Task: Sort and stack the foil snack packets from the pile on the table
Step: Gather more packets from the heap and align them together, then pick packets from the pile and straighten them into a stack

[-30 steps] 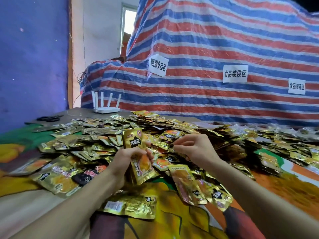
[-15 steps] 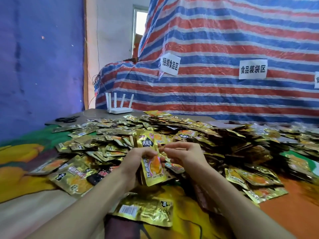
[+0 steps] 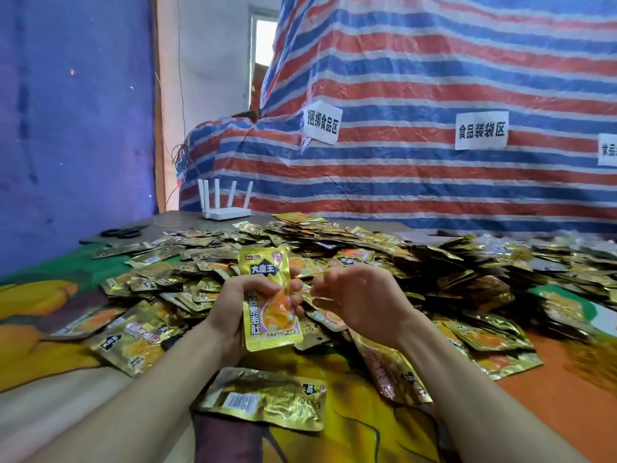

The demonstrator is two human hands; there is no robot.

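The left hand [image 3: 232, 304] grips an upright yellow foil snack packet [image 3: 271, 317]. The right hand [image 3: 359, 295] curls just right of it; whether it holds anything is unclear.

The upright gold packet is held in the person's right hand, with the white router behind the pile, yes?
No: the head view shows the left hand holding the upright gold packet. The white router is behind the pile.

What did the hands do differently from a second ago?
The right hand left the pile and came in beside the yellow packet, fingers curled; whether it carries anything is unclear. The left hand kept gripping that packet upright. The pile and the barcode-up packet lying nearest the person stayed put.
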